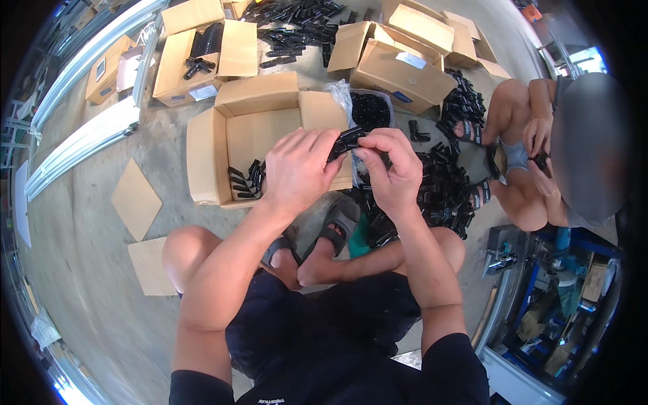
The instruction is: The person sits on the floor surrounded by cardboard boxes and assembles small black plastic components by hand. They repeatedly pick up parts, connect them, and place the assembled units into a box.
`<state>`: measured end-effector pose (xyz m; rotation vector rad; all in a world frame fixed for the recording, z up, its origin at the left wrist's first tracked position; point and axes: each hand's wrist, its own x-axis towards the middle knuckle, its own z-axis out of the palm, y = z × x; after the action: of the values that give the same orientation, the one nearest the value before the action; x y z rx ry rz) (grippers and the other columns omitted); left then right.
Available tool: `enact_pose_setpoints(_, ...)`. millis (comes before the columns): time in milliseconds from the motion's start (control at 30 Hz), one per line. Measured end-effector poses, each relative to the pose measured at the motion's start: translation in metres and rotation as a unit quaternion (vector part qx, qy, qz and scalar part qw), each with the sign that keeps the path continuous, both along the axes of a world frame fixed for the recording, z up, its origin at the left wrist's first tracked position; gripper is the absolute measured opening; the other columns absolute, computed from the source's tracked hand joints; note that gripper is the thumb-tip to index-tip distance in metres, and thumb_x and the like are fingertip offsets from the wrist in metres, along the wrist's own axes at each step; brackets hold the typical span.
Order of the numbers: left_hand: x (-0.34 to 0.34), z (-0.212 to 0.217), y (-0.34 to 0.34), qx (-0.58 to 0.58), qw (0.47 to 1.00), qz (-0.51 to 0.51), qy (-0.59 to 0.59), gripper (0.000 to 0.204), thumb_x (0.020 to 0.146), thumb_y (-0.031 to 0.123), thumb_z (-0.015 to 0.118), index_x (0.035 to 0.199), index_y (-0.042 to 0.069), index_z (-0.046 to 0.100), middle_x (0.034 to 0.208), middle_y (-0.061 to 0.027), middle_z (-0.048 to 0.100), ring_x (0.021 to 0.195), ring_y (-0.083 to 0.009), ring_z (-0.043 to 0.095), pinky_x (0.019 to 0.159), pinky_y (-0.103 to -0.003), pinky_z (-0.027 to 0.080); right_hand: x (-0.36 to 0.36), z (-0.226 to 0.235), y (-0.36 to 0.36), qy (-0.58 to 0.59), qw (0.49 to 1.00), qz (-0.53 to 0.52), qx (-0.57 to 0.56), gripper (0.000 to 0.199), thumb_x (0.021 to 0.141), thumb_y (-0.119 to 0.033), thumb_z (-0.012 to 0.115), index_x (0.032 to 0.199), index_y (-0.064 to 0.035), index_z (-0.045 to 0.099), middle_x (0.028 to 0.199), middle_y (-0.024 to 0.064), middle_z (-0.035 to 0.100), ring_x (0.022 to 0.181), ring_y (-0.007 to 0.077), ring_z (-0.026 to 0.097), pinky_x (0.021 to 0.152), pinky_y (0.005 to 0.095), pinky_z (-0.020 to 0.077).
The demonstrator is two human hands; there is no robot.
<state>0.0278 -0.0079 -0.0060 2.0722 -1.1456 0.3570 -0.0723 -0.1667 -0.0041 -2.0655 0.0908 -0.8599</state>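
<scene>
In front of me, above the edge of an open cardboard box [204, 158], my left hand [300, 165] is closed around a glossy black plastic fitting [345, 143]. My right hand [393, 169] pinches at the fitting's right end with thumb and forefinger; whether a smaller piece sits between those fingertips is hidden. Several black L-shaped fittings [248, 182] lie in the near part of the box, partly covered by my left hand. To the right of my hands, a big loose pile of black fittings [442, 185] spreads over the floor.
A black tub [387, 101] of small black parts stands behind my hands. Farther back are two open cardboard boxes [179, 77] [398, 74] and more loose fittings [297, 20]. A co-worker [516, 128] sits at right, handling a black piece. Flat cardboard [137, 199] lies at left.
</scene>
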Motion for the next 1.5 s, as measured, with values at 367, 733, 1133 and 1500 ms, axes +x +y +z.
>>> enact_pose_setpoints(367, 0.0, 0.0, -0.005, 0.032, 0.999, -0.009, -0.039, 0.041, 0.077, 0.019, 0.081, 0.114, 0.008, 0.066, 0.107, -0.0052, 0.073, 0.102, -0.0234, 0.071, 0.099, -0.045, 0.053, 0.011, -0.012, -0.007, -0.042, 0.984, -0.007, -0.174, 0.024, 0.074, -0.001, 0.082, 0.095, -0.0057, 0.071, 0.091, 0.0077, 0.066, 0.078, 0.028, 0.063, 0.066, 0.0364, 0.0518)
enact_pose_setpoints(733, 0.007, -0.004, -0.007, 0.028, 0.999, -0.007, -0.046, 0.044, 0.07, 0.012, 0.082, 0.111, 0.008, 0.069, 0.105, -0.0064, 0.074, 0.099, -0.0249, 0.072, 0.098, -0.045, 0.055, 0.018, -0.011, -0.009, -0.008, 0.98, 0.007, -0.2, 0.024, 0.075, -0.001, 0.081, 0.097, -0.004, 0.07, 0.091, 0.0094, 0.065, 0.08, 0.0298, 0.062, 0.067, 0.037, 0.0524)
enact_pose_setpoints(1133, 0.007, 0.005, -0.007, -0.022, 0.905, -0.064, 0.419, 0.038, 0.086, 0.01, 0.082, 0.121, 0.002, 0.07, 0.099, -0.0051, 0.076, 0.09, -0.0084, 0.068, 0.079, -0.025, 0.055, 0.006, -0.026, -0.038, 0.127, 0.845, 0.211, 0.475, 0.053, 0.091, -0.01, 0.079, 0.139, 0.0002, 0.058, 0.12, 0.0051, 0.064, 0.098, 0.0114, 0.064, 0.081, 0.0257, 0.0538)
enact_pose_setpoints(1500, -0.003, 0.006, -0.012, -0.156, 0.824, -0.106, 0.534, 0.035, 0.093, -0.005, 0.072, 0.127, -0.003, 0.066, 0.112, -0.0088, 0.073, 0.095, -0.0092, 0.067, 0.084, -0.024, 0.055, 0.007, -0.022, -0.031, 0.102, 0.845, 0.181, 0.492, 0.038, 0.092, -0.003, 0.076, 0.127, 0.0026, 0.064, 0.103, 0.0039, 0.068, 0.085, 0.0085, 0.063, 0.074, 0.0234, 0.0533)
